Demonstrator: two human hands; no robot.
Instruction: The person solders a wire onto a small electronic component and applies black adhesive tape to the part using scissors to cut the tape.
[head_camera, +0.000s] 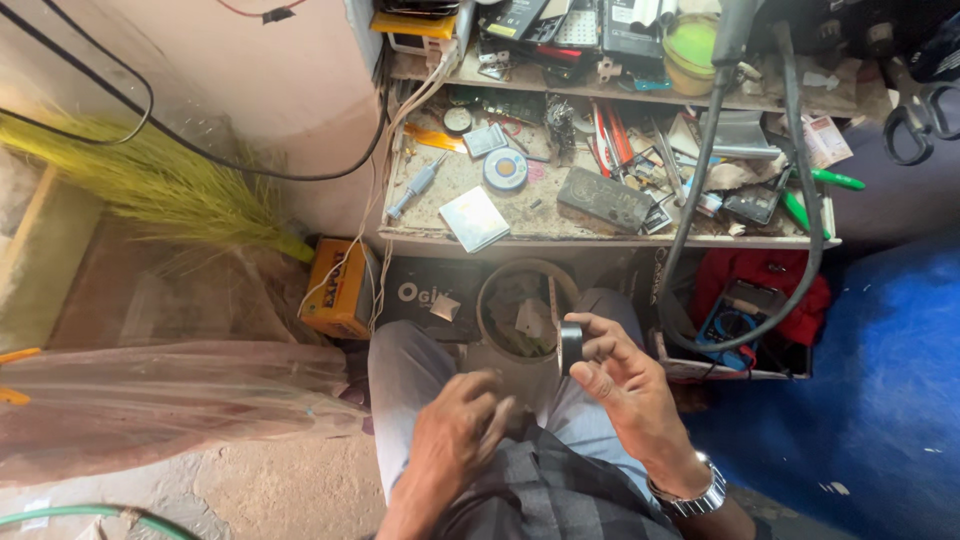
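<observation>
My right hand (622, 372) holds a small black roll of tape (571, 346) upright between thumb and fingers, just over my lap. My left hand (455, 432) rests lower and to the left on my grey trousers, fingers curled, apparently holding nothing; it sits a short way from the roll. Between my knees stands a round waste bin (489, 290) with scraps of paper inside. A metal watch is on my right wrist.
A low cluttered workbench (530, 212) ahead holds a screwdriver, a tape roll, a silver plate, a dark remote, pens and small parts. An orange box (338, 285) lies left, a multimeter (738, 318) on red cloth right. Black hoses hang down; a broom leans left.
</observation>
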